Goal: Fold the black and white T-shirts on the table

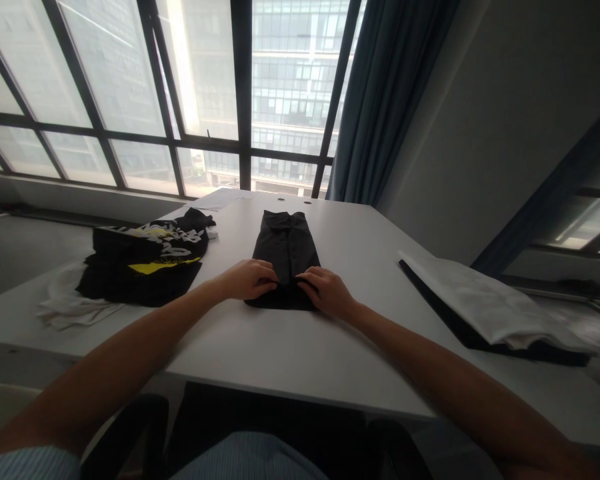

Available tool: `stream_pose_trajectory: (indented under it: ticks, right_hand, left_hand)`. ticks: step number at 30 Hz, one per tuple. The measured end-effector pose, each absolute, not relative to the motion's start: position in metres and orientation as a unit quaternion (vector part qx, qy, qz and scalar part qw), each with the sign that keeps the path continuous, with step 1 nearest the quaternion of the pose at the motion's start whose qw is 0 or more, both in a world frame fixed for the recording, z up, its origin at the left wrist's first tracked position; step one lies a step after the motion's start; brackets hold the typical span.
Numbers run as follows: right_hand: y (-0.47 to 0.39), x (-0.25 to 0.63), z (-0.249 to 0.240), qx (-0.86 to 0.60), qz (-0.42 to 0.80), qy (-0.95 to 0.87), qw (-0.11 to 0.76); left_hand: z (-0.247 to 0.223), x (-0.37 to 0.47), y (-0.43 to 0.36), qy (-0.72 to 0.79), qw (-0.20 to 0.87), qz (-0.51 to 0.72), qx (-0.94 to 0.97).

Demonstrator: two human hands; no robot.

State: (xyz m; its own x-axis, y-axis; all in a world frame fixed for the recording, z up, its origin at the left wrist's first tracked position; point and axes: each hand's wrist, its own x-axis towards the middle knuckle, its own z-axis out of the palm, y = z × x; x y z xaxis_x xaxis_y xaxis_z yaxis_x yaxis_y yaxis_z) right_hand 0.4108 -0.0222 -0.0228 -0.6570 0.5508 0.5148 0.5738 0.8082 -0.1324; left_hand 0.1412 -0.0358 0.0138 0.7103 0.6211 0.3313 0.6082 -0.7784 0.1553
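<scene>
A dark garment (pixel 289 245), folded into a narrow upright strip, lies on the white table (pixel 260 350) in front of me. Its collar-like end points toward the window. My left hand (pixel 251 279) pinches the fabric near the left side of its near end. On the right side, my right hand (pixel 326 290) pinches the cloth between thumb and fingers. Between the two hands runs a dark seam or fold line down the middle of the garment.
To the left lies a rumpled pile of black clothes (pixel 145 267) with yellow and white print, over white cloth (pixel 75 300). Folded white fabric (pixel 485 300) rests on black fabric at the right. Papers (pixel 223 199) sit at the far edge, near the windows.
</scene>
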Motion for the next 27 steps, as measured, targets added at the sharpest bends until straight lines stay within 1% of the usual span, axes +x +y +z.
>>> stream_pose_trajectory:
  ticks: [2, 5, 7, 12, 16, 19, 21, 23, 25, 27]
  right_hand:
    - [-0.023, 0.410, -0.023, -0.314, -0.016, -0.907, 0.279]
    - [-0.024, 0.410, -0.023, -0.255, 0.016, -0.943, 0.212]
    - [-0.026, 0.411, -0.021, -0.220, 0.042, -0.956, 0.187]
    - [-0.026, 0.417, -0.015, -0.200, 0.090, -0.957, 0.188]
    - [-0.015, 0.426, -0.018, -0.281, 0.074, -0.933, 0.212]
    - [-0.002, 0.436, -0.023, -0.351, 0.068, -0.919, 0.164]
    - [0.004, 0.443, -0.023, -0.375, 0.082, -0.916, 0.117]
    - [0.008, 0.449, -0.020, -0.384, 0.099, -0.914, 0.088]
    - [0.011, 0.455, -0.016, -0.384, 0.116, -0.912, 0.080]
    - [0.015, 0.463, -0.014, -0.381, 0.130, -0.911, 0.091]
  left_hand:
    - [0.014, 0.142, -0.036, 0.332, 0.019, 0.189, 0.924]
    - [0.010, 0.144, -0.036, 0.336, 0.032, 0.178, 0.924]
    - [0.005, 0.147, -0.036, 0.338, 0.035, 0.163, 0.926]
    - [-0.014, 0.157, -0.035, 0.317, 0.030, 0.144, 0.937]
    - [-0.024, 0.159, -0.035, 0.318, 0.079, 0.102, 0.939]
    - [-0.027, 0.160, -0.037, 0.323, 0.123, 0.070, 0.936]
    - [-0.027, 0.161, -0.038, 0.313, 0.149, 0.063, 0.936]
    - [-0.024, 0.159, -0.036, 0.294, 0.180, 0.061, 0.937]
    - [-0.021, 0.150, -0.029, 0.283, 0.215, 0.071, 0.932]
    - [-0.017, 0.134, -0.018, 0.293, 0.241, 0.097, 0.920]
